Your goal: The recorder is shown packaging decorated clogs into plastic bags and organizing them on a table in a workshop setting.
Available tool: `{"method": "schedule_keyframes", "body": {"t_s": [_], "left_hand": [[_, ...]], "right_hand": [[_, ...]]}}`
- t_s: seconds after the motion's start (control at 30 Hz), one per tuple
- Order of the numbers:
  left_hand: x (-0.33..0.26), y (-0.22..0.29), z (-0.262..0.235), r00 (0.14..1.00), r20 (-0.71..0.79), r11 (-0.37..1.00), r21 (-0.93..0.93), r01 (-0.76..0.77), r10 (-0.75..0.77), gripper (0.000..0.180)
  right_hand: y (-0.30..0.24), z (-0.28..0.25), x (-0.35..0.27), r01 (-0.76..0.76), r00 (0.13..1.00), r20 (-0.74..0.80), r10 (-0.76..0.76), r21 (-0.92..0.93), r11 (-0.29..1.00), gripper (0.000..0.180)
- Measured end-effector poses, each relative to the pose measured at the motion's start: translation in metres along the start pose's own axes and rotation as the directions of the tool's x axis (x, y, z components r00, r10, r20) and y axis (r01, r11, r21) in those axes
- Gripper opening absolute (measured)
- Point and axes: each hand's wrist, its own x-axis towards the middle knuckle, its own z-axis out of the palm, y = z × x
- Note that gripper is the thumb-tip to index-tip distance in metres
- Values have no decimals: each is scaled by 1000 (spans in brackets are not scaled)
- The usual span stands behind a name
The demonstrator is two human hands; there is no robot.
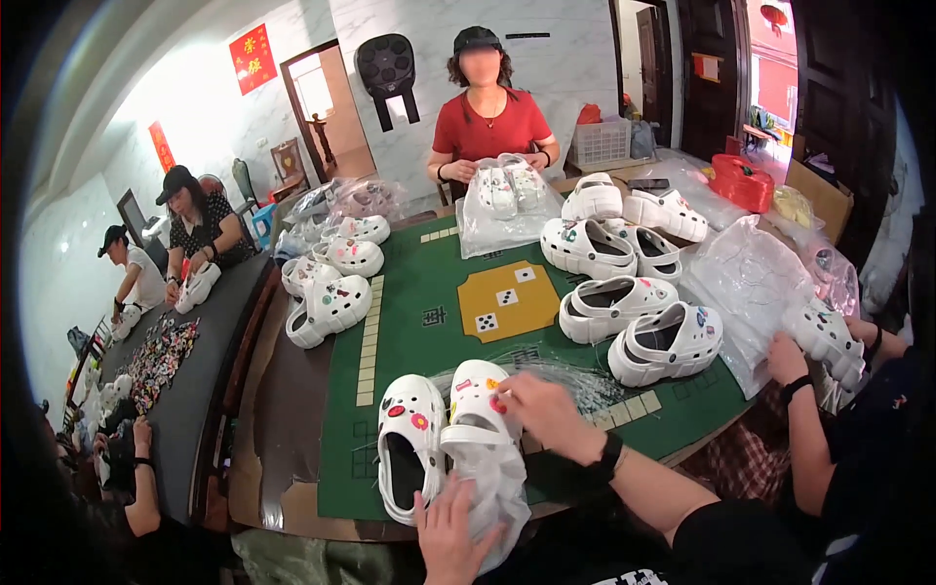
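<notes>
Two white clogs lie side by side at the near edge of the green game mat, toes pointing away from the person. One, the left clog, is bare of wrapping, with small coloured charms, red and pink among them, stuck on its upper and its dark opening facing up. Its partner, the right clog, touches it and carries red and yellow charms on the toe; its heel end sits inside a thin clear plastic bag that bunches whitish toward the table edge.

At that bunched bag the left hand lies with fingers spread flat on the plastic, pressing rather than pinching. Over the toe of the right clog the right hand, a dark band on its wrist, has its fingertips drawn together on a charm; whether they actually pinch it cannot be told.

Farther back on the mat stand more white clogs: several loose pairs on the right, and a cluster on the left. Across the table a person in a red shirt holds a clear bag with a pair of clogs inside. At the right, another person's hand grips a large clear bag.
</notes>
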Motion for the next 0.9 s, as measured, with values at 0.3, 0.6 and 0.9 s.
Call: {"method": "schedule_keyframes", "body": {"t_s": [0.3, 0.6, 0.9], "left_hand": [[1, -18, -23, 933, -99, 748, -629, 211, -346, 27], [-28, -44, -59, 807, -300, 780, -558, 283, -508, 23], [-7, -227, -139, 867, -474, 922, 247, 299, -154, 53]], "right_hand": [[70, -39, -11, -534, 823, -34, 568, 296, 792, 16], [66, -34, -9, -514, 856, 74, 511, 211, 831, 15], [111, -23, 14, -308, 945, 60, 322, -170, 936, 24]]}}
